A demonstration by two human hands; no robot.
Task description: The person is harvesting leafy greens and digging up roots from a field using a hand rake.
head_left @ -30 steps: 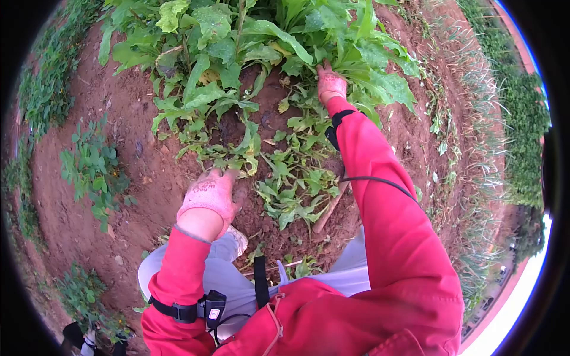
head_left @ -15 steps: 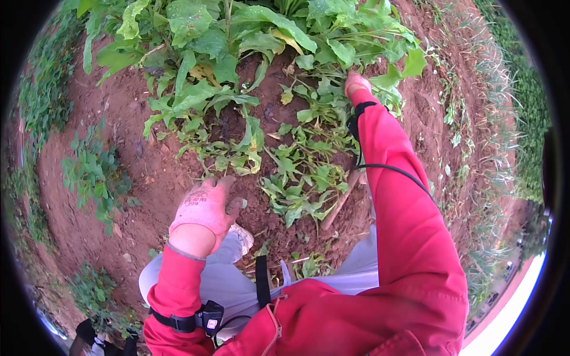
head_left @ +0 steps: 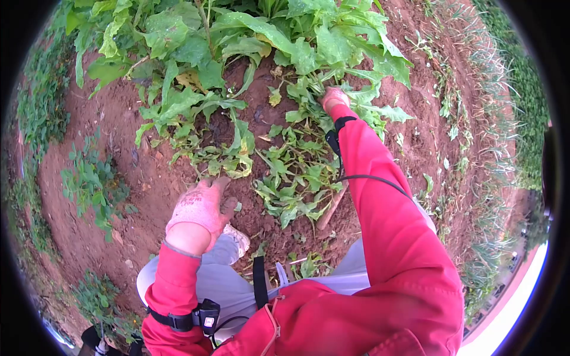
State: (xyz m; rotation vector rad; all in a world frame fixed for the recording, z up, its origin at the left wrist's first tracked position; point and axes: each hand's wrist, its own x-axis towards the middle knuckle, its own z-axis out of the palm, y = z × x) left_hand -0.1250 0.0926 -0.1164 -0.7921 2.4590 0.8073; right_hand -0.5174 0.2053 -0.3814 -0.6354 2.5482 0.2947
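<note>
My left hand [head_left: 199, 204], in a pink glove, is held over the soil with its fingers apart and nothing in them, just below some wilted leaves [head_left: 234, 163]. My right hand [head_left: 335, 97], also gloved in pink, is at the base of the leafy green plants [head_left: 332, 50], its fingers largely hidden; I cannot make out what it holds. Below it a heap of loose leafy greens [head_left: 291, 178] lies on the soil. A wooden handle [head_left: 331, 209] sticks out beside that heap, partly under my right arm.
Low green plants [head_left: 95, 184] grow on the reddish soil [head_left: 142, 225] at the left. Thin grassy plants [head_left: 487, 148] run along the right side. My shoe [head_left: 238, 238] is below my left hand.
My right hand has moved left and slightly down, and the leaves near it have shifted. My left hand has barely moved.
</note>
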